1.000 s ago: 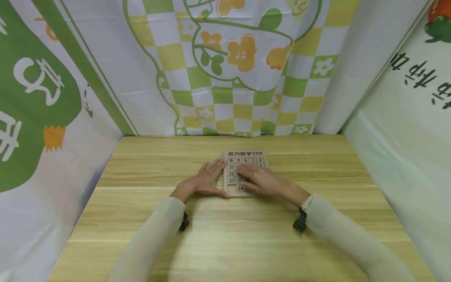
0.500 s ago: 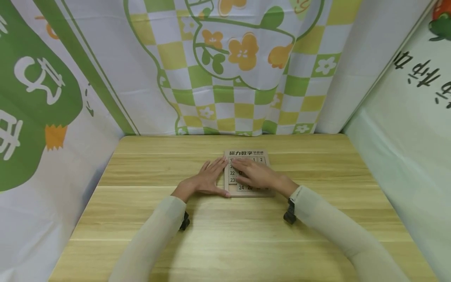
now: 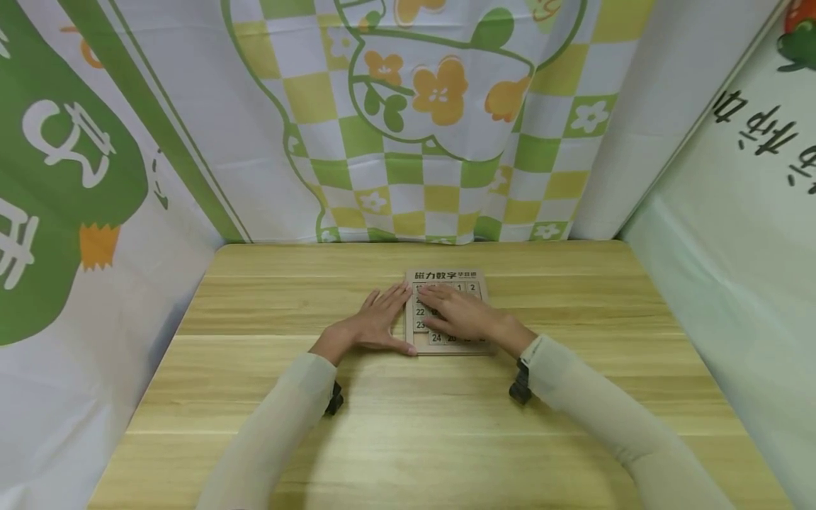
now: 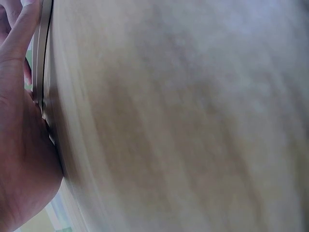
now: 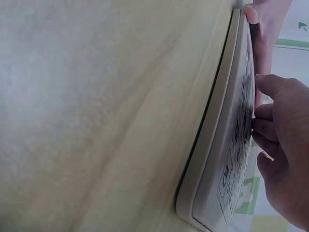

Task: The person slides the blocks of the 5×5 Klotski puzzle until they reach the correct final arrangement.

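Observation:
A wooden sliding number puzzle point(image 3: 482, 278) lies flat on the table, dark characters along its far rim. Its lower left slot shows bare, beside tile 24 point(image 3: 436, 338). My left hand point(image 3: 375, 323) steadies the board from the left, fingers spread, fingertips at the left edge and thumb at the near left corner. Across the tiles stretches my right hand point(image 3: 467, 314), fingertips on the upper left tiles; it hides much of the middle. In the right wrist view, the fingertips and thumb of the right hand point(image 5: 287, 140) press down on the tile faces, bent slightly.
The board rests on a light wood-grain table point(image 3: 408, 439), towards its far edge. A green and yellow checked curtain point(image 3: 408, 177) hangs behind, with printed cloth walls at left and right. Each wrist wears a small black camera point(image 3: 520, 382).
My right hand has moved left and slightly up over the tiles, from around the second column to the upper left ones. The left hand stays at the board's edge.

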Demonstrator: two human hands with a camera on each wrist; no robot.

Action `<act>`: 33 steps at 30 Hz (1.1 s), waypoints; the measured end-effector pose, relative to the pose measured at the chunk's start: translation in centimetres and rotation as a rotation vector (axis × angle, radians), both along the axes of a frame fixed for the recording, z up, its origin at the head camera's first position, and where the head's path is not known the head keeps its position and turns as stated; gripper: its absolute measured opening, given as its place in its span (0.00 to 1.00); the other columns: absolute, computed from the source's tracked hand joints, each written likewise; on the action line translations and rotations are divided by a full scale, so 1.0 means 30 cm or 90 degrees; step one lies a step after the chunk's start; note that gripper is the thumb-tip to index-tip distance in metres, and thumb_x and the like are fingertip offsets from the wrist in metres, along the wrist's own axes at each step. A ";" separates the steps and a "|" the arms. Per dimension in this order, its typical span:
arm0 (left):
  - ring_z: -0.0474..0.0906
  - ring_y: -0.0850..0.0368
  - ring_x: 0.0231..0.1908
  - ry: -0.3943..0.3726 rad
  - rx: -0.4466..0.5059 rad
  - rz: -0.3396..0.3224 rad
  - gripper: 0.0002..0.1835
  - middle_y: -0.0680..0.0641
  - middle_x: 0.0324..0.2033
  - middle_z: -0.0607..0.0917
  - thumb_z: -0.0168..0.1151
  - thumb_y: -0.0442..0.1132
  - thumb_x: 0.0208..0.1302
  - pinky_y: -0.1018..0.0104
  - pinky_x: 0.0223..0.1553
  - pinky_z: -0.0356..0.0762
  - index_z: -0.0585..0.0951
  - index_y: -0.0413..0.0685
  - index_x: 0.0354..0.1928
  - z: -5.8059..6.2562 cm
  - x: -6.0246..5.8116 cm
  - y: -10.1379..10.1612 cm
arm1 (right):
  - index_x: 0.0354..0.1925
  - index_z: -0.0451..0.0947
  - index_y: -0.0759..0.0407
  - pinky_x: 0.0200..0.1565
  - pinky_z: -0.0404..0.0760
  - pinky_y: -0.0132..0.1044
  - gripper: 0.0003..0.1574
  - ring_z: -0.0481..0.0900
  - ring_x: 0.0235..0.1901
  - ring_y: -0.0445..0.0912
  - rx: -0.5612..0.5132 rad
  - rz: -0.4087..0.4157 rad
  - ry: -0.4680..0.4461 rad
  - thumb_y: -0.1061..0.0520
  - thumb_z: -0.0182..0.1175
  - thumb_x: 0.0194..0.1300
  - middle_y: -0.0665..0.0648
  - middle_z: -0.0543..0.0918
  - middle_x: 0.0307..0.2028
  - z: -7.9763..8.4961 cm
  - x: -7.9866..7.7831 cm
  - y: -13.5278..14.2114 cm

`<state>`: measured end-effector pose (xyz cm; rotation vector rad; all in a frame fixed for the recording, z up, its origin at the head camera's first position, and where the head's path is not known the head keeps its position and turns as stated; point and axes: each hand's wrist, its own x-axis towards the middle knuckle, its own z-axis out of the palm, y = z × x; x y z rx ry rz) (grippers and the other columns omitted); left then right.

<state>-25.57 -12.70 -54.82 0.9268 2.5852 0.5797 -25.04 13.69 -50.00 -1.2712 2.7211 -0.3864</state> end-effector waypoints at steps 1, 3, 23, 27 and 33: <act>0.26 0.54 0.84 0.000 0.002 0.001 0.76 0.52 0.85 0.31 0.60 0.88 0.50 0.42 0.82 0.24 0.35 0.55 0.87 0.001 0.002 0.000 | 0.79 0.64 0.65 0.78 0.62 0.58 0.40 0.64 0.78 0.62 0.003 0.000 0.002 0.42 0.54 0.82 0.66 0.66 0.78 0.000 0.004 0.000; 0.26 0.53 0.84 0.000 0.001 -0.001 0.76 0.51 0.85 0.31 0.59 0.88 0.50 0.42 0.82 0.23 0.35 0.54 0.87 0.003 0.004 0.001 | 0.78 0.65 0.64 0.78 0.61 0.57 0.40 0.64 0.78 0.62 0.011 0.000 0.007 0.41 0.55 0.82 0.65 0.67 0.78 -0.001 0.016 0.000; 0.30 0.46 0.85 0.026 -0.030 -0.009 0.71 0.46 0.86 0.33 0.66 0.78 0.59 0.39 0.82 0.27 0.37 0.48 0.86 0.069 0.032 0.007 | 0.76 0.67 0.67 0.77 0.62 0.60 0.38 0.65 0.77 0.64 -0.029 0.027 0.017 0.44 0.56 0.82 0.66 0.69 0.76 -0.012 0.084 0.006; 0.28 0.50 0.84 0.015 -0.001 -0.004 0.74 0.50 0.85 0.31 0.64 0.83 0.54 0.41 0.82 0.24 0.35 0.51 0.86 0.033 0.017 0.002 | 0.77 0.67 0.67 0.78 0.60 0.60 0.38 0.65 0.77 0.64 -0.026 0.028 0.014 0.45 0.56 0.82 0.67 0.68 0.77 -0.012 0.083 0.011; 0.25 0.54 0.84 0.010 0.020 -0.001 0.76 0.53 0.85 0.29 0.63 0.86 0.51 0.43 0.81 0.21 0.35 0.54 0.86 -0.005 0.003 0.001 | 0.77 0.66 0.68 0.78 0.59 0.61 0.38 0.64 0.77 0.65 -0.033 0.037 0.004 0.46 0.56 0.82 0.68 0.68 0.76 -0.001 0.088 0.020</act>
